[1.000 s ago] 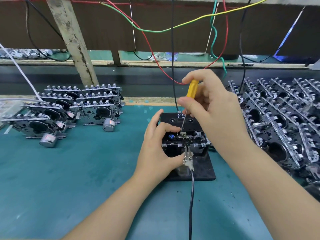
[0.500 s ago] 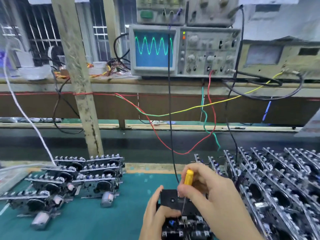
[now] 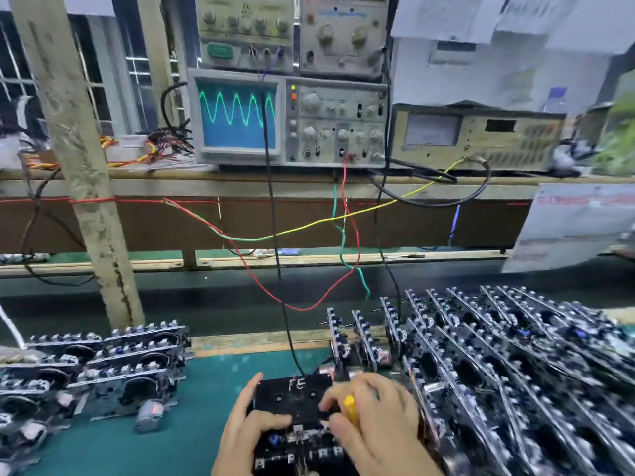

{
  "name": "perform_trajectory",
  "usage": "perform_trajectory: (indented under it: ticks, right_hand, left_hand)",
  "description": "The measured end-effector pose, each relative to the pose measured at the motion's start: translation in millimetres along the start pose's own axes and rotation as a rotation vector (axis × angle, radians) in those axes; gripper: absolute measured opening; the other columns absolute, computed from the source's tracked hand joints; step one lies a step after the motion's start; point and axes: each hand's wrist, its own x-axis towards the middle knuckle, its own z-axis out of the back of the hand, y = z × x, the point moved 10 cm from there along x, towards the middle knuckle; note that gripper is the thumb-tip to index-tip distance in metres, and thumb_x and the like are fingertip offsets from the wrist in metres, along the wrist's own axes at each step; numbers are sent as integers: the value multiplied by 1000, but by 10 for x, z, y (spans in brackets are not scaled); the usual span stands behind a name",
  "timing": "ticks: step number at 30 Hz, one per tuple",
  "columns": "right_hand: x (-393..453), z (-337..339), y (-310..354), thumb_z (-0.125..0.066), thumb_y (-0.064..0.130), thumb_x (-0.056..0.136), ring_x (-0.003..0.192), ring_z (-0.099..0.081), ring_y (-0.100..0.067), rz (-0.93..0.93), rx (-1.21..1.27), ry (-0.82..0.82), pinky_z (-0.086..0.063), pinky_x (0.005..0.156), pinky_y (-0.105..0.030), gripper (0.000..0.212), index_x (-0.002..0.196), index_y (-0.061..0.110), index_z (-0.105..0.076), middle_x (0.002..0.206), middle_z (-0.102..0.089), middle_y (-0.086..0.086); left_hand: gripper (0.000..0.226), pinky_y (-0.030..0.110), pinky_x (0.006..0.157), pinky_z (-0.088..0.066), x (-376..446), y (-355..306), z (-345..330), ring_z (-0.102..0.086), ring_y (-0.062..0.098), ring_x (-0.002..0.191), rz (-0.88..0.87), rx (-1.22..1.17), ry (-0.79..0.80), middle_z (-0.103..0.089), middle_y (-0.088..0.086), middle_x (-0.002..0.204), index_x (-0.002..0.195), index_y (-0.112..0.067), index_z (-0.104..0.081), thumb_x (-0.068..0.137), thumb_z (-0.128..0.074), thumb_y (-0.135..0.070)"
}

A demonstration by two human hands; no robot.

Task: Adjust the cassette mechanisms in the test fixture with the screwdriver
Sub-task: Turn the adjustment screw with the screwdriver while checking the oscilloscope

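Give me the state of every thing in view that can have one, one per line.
Oscilloscope: on, green sine wave showing.
Screwdriver: gripped in right hand; tip hidden.
Test fixture: loaded with a mechanism, steadied by left hand.
Left stack of mechanisms: lying flat.
Right batch of mechanisms: standing on edge in rows.

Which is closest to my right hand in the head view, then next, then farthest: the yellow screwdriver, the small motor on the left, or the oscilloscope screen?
1. Yellow screwdriver, gripped in the right hand.
2. Small motor, left on the green mat.
3. Oscilloscope screen, up on the back shelf.
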Motion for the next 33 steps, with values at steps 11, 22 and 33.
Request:
perform_trajectory:
  ticks: [11, 22, 33]
  right_hand:
    - [-237, -214, -85, -57, 32, 91, 99, -53, 13, 88, 447, 37, -39, 86, -7, 46, 124, 56, -35, 107, -46, 44]
    - [-248, -236, -116, -61, 38, 89, 105, -49, 21, 87, 483, 22, -40, 78, 4, 50, 127, 54, -33, 106, -43, 50]
    - [-264, -233, -168, -63, 40, 89, 113, -50, 19, 57, 558, -19, -39, 85, -12, 40, 110, 60, -36, 123, -52, 39]
  left_hand:
    - [63, 34, 97, -44, -265, 86, 71, -44, -8, 133, -591, 595, -55, -32, -24, 156, 107, -46, -64, 49, -87, -48]
    - [69, 20, 99, -43, -309, -22, 78, -46, -11, 128, -601, 587, -72, -38, -26, 151, 110, -43, -65, 46, -89, -56]
    - [67, 31, 97, -40, -316, -68, 38, -41, -15, 129, -582, 547, -36, -39, -25, 151, 106, -46, -65, 44, -88, -58]
